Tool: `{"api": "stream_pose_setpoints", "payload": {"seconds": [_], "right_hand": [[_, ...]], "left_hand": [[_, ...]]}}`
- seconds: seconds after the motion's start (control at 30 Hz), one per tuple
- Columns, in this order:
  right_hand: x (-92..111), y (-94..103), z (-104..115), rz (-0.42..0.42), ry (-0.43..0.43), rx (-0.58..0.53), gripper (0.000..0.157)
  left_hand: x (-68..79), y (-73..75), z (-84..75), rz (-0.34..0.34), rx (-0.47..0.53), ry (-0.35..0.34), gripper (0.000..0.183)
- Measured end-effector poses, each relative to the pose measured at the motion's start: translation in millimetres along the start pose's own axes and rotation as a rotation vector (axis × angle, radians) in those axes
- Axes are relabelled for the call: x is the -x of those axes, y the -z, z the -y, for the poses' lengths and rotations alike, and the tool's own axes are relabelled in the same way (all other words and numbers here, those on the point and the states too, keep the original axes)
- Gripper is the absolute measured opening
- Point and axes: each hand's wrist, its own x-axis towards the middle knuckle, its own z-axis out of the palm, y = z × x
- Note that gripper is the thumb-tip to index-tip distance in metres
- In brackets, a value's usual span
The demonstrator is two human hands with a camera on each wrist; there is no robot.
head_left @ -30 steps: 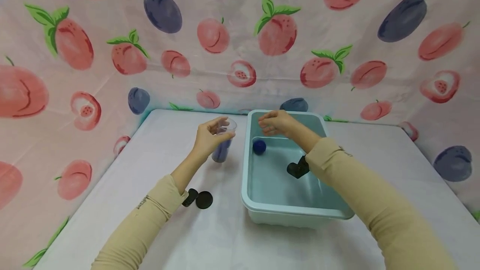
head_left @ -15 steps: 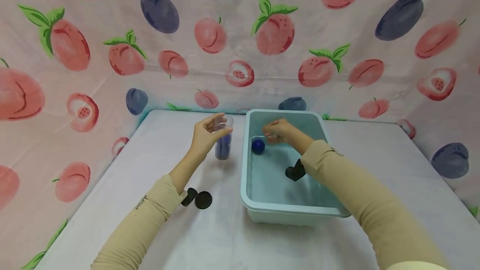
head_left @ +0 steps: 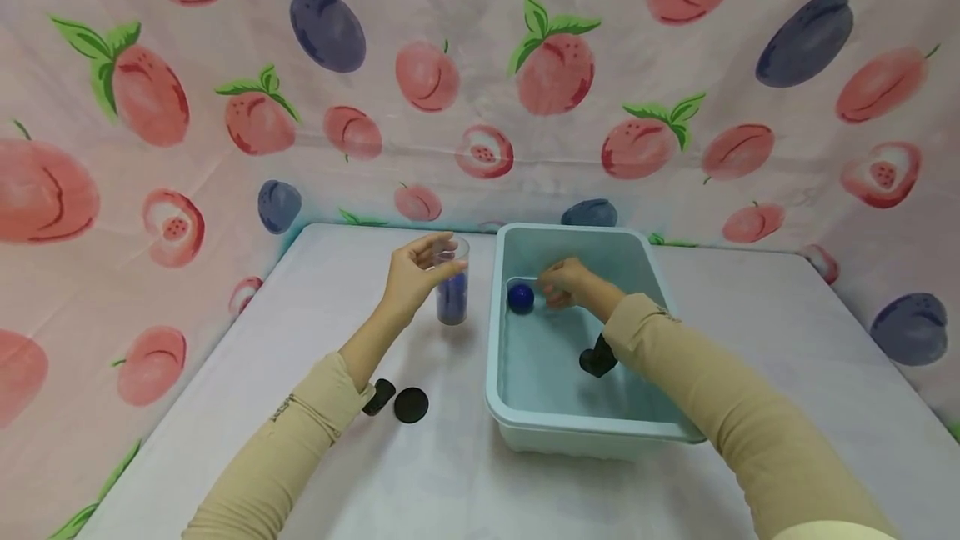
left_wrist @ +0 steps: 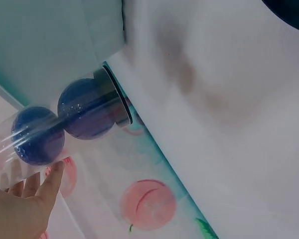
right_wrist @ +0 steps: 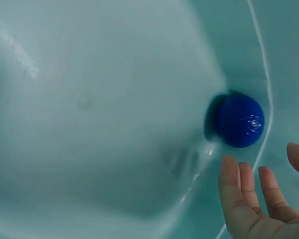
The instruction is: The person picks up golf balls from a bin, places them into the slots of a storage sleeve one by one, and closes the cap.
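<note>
My left hand (head_left: 405, 280) holds a clear plastic tube (left_wrist: 50, 122) upright on the table, fingers and thumb around its upper part. Two blue balls (left_wrist: 87, 108) are stacked inside it, above a dark cap (left_wrist: 112, 94) at its lower end. A third blue ball (right_wrist: 239, 121) lies in a corner of the light blue plastic tub (head_left: 600, 422). My right hand (head_left: 568, 280) is lowered into the tub just right of that ball. In the right wrist view its fingers are spread, with a small gap to the ball, and hold nothing.
A round black lid (head_left: 411, 405) lies flat on the white table (head_left: 427, 490), near my left sleeve. The tub's raised rim stands between the tube and the ball. A fruit-print cloth (head_left: 480, 90) hangs behind the table.
My right hand has come down from the tub's far rim to beside the ball. The left hand has straightened the tube from a slight tilt to upright.
</note>
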Motion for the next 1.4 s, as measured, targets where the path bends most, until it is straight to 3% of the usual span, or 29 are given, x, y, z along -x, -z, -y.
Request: {"api": "stream_pose_setpoints", "payload": {"seconds": [0.07,0.2,0.27,0.43,0.5,0.67,0.7,0.77,0.9,0.97,1.03,1.1,1.2,1.23,1.33,1.4], "right_hand": [[-4.0,-0.3,-4.3,0.001,-0.011,0.005,0.041],[29.4,-13.7,9.3,-0.009,-0.047,0.069,0.049],[34.0,-17.3,12.3,-0.011,-0.063,0.084,0.05],[-27.3,-4.9,-13.9,0.026,-0.066,0.055,0.054],[-29.0,-6.6,-13.8,0.016,-0.074,0.064,0.056],[43.8,-29.7,22.3,-0.051,-0.118,0.131,0.053],[50.1,-32.4,25.4,-0.061,-0.122,0.14,0.052],[47.0,-34.1,24.7,-0.066,-0.136,0.139,0.054],[9.0,-25.2,6.5,-0.021,-0.119,0.108,0.067],[17.3,-28.0,10.0,-0.026,-0.124,0.108,0.067],[50.9,-37.8,25.4,-0.051,-0.127,0.131,0.064],[66.4,-42.2,29.9,-0.057,-0.11,0.136,0.062],[46.4,-38.5,14.7,-0.041,-0.08,0.116,0.071],[19.3,-33.8,0.7,-0.035,-0.076,0.105,0.076],[-16.7,-27.6,-16.0,0.002,-0.074,0.094,0.076],[-15.1,-28.9,-15.1,0.022,-0.074,0.102,0.066]], "left_hand": [[0.4,1.1,0.1,0.007,-0.006,0.002,0.047],[1.5,3.1,-0.1,0.024,-0.032,0.003,0.047],[1.3,3.8,0.4,0.031,-0.043,0.001,0.048],[0.5,4.1,1.2,0.022,-0.041,-0.001,0.046],[0.6,3.7,1.1,0.012,-0.043,-0.003,0.045],[0.2,1.4,0.7,0.003,-0.052,-0.032,0.044],[0.1,1.0,0.9,0.003,-0.056,-0.036,0.044],[0.3,0.3,0.9,0.004,-0.06,-0.034,0.044],[0.2,-1.3,1.2,0.004,-0.061,-0.027,0.045],[0.2,-1.4,1.8,0.008,-0.059,-0.027,0.046],[0.4,-1.4,3.3,0.012,-0.059,-0.02,0.047],[1.3,-1.1,4.3,0.019,-0.066,-0.011,0.047],[2.8,-1.6,6.3,0.027,-0.079,0.012,0.047],[3.1,-1.8,6.9,0.028,-0.081,0.017,0.047],[2.6,-2.2,8.4,0.028,-0.081,0.03,0.047],[2.3,-2.9,8.9,0.027,-0.083,0.032,0.048]]}}
